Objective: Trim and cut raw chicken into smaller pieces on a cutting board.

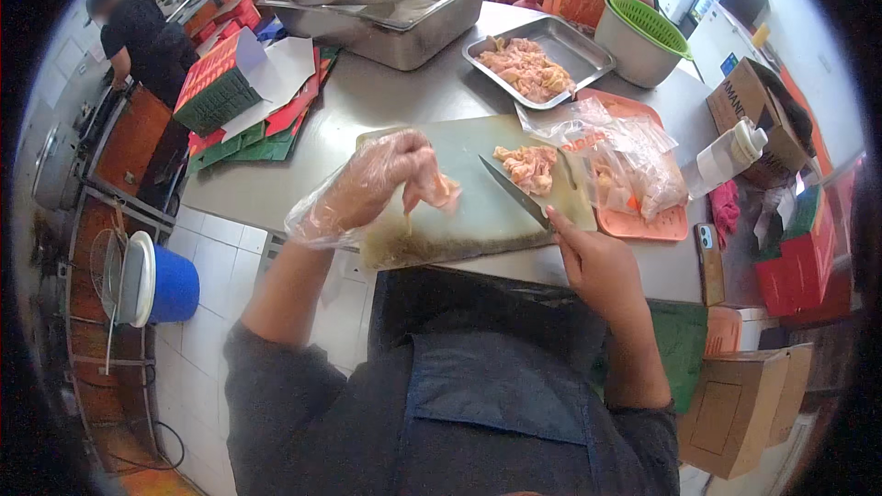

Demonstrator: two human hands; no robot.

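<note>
My left hand (379,182), in a clear plastic glove, grips a piece of raw chicken (434,191) above the left part of a worn cutting board (462,145). The piece dangles from the fingers. In my bare right hand (596,265) is the handle of a kitchen knife (513,193). Its blade points up and left across the board, along the near-left side of a small pile of raw chicken pieces (529,167). Beyond the board, a metal tray (586,58) holds more raw chicken (527,69).
Right of the board, an orange tray (672,231) holds a plastic bag (641,165) with chicken. A bottle (723,155) and a phone (710,262) lie farther right. Steel pans (386,34) and folded cartons (227,89) sit at the back left. A person (148,34) stands far left.
</note>
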